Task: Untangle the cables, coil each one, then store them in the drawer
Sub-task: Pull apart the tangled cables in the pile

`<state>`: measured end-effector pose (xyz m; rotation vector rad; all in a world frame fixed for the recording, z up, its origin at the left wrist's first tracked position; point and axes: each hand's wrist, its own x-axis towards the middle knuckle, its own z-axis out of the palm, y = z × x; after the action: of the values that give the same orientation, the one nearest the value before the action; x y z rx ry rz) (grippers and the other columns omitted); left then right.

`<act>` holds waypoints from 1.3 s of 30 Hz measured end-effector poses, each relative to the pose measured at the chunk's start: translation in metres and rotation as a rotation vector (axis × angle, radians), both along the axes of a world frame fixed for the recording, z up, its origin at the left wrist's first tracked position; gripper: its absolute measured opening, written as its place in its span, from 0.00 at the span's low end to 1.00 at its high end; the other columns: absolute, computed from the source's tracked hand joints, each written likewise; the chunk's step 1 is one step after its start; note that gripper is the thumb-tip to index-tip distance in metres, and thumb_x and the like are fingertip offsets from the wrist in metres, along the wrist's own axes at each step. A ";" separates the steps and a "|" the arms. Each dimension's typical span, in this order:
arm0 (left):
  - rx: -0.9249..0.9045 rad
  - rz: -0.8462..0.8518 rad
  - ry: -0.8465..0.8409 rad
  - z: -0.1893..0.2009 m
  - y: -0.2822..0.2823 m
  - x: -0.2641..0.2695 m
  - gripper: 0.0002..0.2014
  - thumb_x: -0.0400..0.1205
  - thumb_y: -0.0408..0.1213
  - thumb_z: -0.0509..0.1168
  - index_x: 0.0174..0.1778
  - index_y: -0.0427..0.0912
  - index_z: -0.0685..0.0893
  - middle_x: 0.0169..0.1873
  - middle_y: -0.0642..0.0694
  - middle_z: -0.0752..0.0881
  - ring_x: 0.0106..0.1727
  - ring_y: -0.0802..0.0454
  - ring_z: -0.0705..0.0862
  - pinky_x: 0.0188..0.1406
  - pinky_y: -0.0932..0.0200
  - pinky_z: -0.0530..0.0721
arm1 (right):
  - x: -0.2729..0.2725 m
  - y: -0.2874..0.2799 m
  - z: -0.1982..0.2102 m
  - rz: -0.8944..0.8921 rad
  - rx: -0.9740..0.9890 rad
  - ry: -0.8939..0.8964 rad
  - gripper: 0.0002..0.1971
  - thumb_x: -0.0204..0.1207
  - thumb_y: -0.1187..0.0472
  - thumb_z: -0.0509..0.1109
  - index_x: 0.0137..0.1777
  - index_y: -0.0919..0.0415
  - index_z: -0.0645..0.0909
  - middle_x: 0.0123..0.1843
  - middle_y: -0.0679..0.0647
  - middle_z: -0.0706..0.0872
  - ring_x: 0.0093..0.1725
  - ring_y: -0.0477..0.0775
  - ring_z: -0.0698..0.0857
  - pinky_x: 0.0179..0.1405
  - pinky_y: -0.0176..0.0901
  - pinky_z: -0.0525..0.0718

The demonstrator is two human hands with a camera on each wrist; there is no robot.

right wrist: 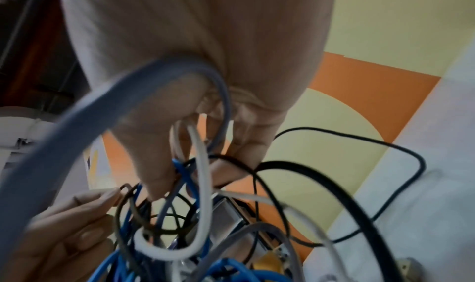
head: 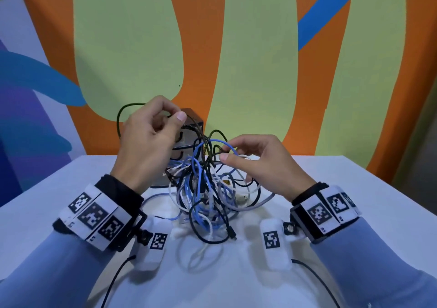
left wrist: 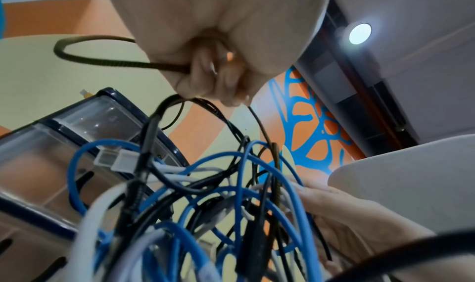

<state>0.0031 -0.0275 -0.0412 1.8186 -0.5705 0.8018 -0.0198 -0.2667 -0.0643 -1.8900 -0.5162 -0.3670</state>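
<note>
On a white table [head: 354, 213] set against a wall painted in broad orange, pale green and blue shapes [head: 260, 47], a tangle of cables [head: 208, 196] rises in a loose heap between two raised hands. Behind the heap, near the table's far edge, stands a small drawer unit [head: 186, 140] with dark frame and clear, glossy fronts; its drawers look closed.

Blue, white, grey and black leads loop through one another, most of them smooth and round. One differs: a braided cable [head: 123, 114], dark with an olive weave, arcs out stiffly to the left. The left hand [head: 151, 137] pinches this braided cable between thumb and curled fingers, lifted above the heap. The right hand [head: 257, 163], fingers bent, reaches into the top loops at the right of the tangle, with thumb and fingers closing on strands there.

From the head view a black plug end [head: 233, 234] lies on the table at the near side of the pile. Only the left wrist view shows the ribbed weave of the braided cable [left wrist: 107, 61] up close, a clear rectangular connector [left wrist: 115, 160], and a round ceiling light [left wrist: 359, 33]. Only the right wrist view shows a white cable [right wrist: 200, 164] and a grey cable [right wrist: 223, 95] threaded between the right hand's fingers [right wrist: 154, 160], though blurred.
</note>
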 end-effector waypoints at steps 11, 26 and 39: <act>0.283 -0.176 0.079 -0.004 0.000 0.000 0.07 0.80 0.41 0.82 0.37 0.48 0.93 0.28 0.49 0.86 0.29 0.56 0.77 0.31 0.60 0.72 | 0.005 0.011 -0.011 -0.131 0.006 -0.115 0.14 0.78 0.58 0.83 0.53 0.52 0.78 0.41 0.50 0.88 0.43 0.54 0.86 0.40 0.36 0.80; 0.309 -0.244 0.103 -0.011 -0.012 -0.008 0.06 0.81 0.48 0.81 0.43 0.52 0.93 0.34 0.46 0.87 0.35 0.43 0.82 0.34 0.47 0.78 | 0.005 0.017 -0.014 -0.318 -0.229 -0.438 0.05 0.73 0.46 0.83 0.43 0.44 0.95 0.49 0.41 0.85 0.55 0.46 0.82 0.54 0.45 0.80; 0.484 0.114 0.067 -0.002 0.006 -0.001 0.26 0.80 0.24 0.70 0.59 0.65 0.91 0.58 0.53 0.80 0.63 0.52 0.78 0.55 0.60 0.78 | -0.001 0.011 0.004 -0.001 0.449 -0.111 0.04 0.89 0.60 0.70 0.55 0.60 0.81 0.35 0.61 0.90 0.40 0.58 0.89 0.56 0.48 0.88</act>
<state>0.0024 -0.0218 -0.0429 2.3297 -0.6617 0.7147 -0.0204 -0.2558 -0.0608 -1.4415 -0.4617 -0.5418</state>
